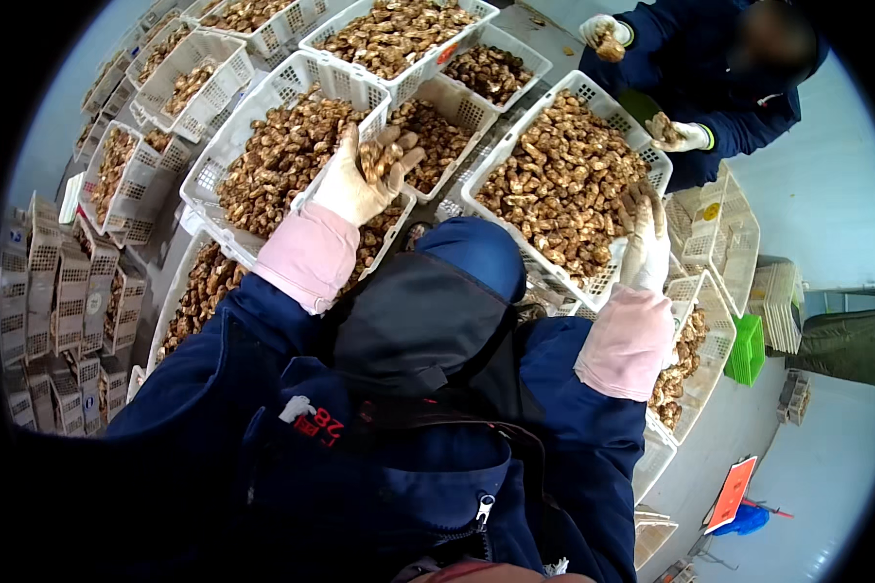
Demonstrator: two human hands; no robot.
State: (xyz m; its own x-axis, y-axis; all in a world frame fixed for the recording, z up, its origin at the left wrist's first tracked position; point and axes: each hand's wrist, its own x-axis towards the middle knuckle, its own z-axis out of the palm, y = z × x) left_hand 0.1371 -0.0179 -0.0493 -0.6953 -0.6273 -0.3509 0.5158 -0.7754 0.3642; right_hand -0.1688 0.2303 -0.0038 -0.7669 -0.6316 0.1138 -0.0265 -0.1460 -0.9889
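My left hand (pixel 355 185), in a pale glove with a pink cuff, is turned palm up with its fingers curled around several brown mushrooms (pixel 371 160). It is above the join between a white crate (pixel 199 185) of mushrooms on the left and a smaller crate (pixel 476 121) beside it. My right hand (pixel 645 238), also gloved and soiled brown at the fingertips, is at the right side of another full white crate (pixel 486 175). Its fingers are stretched out along the heap of mushrooms (pixel 559 185); no mushroom shows clearly in them.
Across the right crate, a person in dark blue holds a mushroom in each gloved hand (pixel 685 136). More mushroom crates (pixel 190 83) line the left and back. Stacked crates (pixel 44 282) stand far left. Green baskets (pixel 746 348) and a red board (pixel 731 494) are at right.
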